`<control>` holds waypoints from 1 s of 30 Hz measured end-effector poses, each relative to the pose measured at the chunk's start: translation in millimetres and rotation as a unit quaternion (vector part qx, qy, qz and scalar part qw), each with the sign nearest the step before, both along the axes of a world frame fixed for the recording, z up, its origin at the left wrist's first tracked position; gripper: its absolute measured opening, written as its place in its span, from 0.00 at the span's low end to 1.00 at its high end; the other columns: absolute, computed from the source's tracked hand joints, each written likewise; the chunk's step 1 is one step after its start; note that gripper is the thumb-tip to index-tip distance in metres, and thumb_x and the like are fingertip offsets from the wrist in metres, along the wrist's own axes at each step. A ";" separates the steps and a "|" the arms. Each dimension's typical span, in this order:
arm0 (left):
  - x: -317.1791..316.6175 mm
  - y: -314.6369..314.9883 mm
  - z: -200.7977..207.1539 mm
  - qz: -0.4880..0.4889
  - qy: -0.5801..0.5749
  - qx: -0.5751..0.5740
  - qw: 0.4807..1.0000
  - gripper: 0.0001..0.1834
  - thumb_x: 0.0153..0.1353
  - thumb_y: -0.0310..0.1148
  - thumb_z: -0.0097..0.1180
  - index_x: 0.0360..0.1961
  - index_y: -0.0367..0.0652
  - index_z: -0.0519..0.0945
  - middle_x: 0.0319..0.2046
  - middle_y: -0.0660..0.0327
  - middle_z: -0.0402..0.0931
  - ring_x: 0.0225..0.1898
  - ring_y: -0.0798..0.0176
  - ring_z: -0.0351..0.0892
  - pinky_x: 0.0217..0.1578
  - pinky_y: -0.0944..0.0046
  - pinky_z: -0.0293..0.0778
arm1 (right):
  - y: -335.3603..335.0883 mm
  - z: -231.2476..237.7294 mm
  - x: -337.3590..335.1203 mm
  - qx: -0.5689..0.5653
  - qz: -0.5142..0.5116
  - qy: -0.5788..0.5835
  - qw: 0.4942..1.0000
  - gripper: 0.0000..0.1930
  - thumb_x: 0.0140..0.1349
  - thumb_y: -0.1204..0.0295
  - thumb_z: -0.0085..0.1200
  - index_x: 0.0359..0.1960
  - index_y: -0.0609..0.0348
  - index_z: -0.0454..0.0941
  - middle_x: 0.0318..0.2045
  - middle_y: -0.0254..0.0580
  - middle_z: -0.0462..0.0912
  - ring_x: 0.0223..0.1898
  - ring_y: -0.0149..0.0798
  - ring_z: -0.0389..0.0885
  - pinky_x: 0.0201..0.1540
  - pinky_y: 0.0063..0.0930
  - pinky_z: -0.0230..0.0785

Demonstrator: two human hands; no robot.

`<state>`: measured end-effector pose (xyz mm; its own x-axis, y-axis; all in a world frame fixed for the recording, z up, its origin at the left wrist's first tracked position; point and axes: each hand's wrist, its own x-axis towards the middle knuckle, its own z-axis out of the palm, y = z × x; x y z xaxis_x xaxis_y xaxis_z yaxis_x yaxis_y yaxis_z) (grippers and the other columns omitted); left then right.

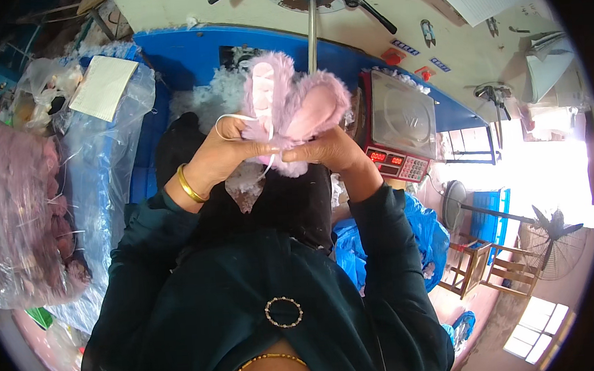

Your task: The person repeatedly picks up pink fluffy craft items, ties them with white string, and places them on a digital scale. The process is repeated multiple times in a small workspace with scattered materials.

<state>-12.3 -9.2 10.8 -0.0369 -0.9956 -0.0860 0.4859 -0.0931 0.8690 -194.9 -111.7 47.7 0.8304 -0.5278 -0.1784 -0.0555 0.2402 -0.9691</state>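
A fluffy pink plush piece with two long ear shapes [314, 112] is held up in front of me. One ear has a smooth pink inner face, while the other shows a pale inner strip. My left hand [229, 149], with a gold bangle at the wrist, pinches its lower left side. On the lower right, my right hand [329, 149] grips the same piece, its thumb close to the left thumb. A thin white strap [218, 125] loops out beside the left fingers. The piece's underside is hidden behind my hands.
White stuffing fluff [211, 95] lies in a blue tray [184, 52] beyond my hands, below a metal pipe [312, 33]. A weighing scale [402, 116] stands at right. Bagged pink plush pieces [23, 211] sit at left; a blue bag [421, 235] is by my right arm.
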 end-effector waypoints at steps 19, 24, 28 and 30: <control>15.6 -14.5 7.8 -0.081 -0.016 0.042 0.996 0.17 0.52 0.21 0.63 0.45 0.37 0.79 0.39 0.64 0.80 0.40 0.73 0.77 0.45 0.70 0.71 | -6.1 -25.5 -3.7 -0.141 -0.012 0.011 0.990 0.35 0.41 0.68 0.73 0.53 0.60 0.71 0.48 0.36 0.76 0.50 0.34 0.72 0.54 0.30 0.65; 2.2 -14.0 -12.6 -0.008 0.091 0.020 0.996 0.17 0.51 0.20 0.62 0.44 0.38 0.79 0.41 0.64 0.80 0.43 0.69 0.77 0.48 0.67 0.71 | -17.9 -42.9 -23.2 -0.433 0.005 -0.070 0.899 0.25 0.53 0.67 0.64 0.52 0.62 0.72 0.46 0.41 0.78 0.49 0.36 0.75 0.53 0.30 0.66; -2.1 -12.0 -13.4 -0.048 0.051 0.028 0.997 0.19 0.50 0.19 0.61 0.46 0.37 0.79 0.42 0.64 0.80 0.44 0.69 0.77 0.48 0.67 0.72 | -14.3 -23.5 -26.5 0.011 0.075 0.065 0.995 0.14 0.55 0.72 0.58 0.44 0.61 0.78 0.38 0.41 0.80 0.44 0.33 0.77 0.49 0.30 0.69; -4.8 -19.2 -4.5 -0.055 0.063 0.013 0.996 0.19 0.50 0.18 0.60 0.46 0.37 0.78 0.42 0.65 0.80 0.43 0.71 0.77 0.47 0.69 0.72 | -18.9 -32.0 -24.6 -0.089 0.041 0.017 0.995 0.13 0.53 0.76 0.57 0.41 0.63 0.78 0.37 0.41 0.80 0.42 0.32 0.76 0.47 0.28 0.69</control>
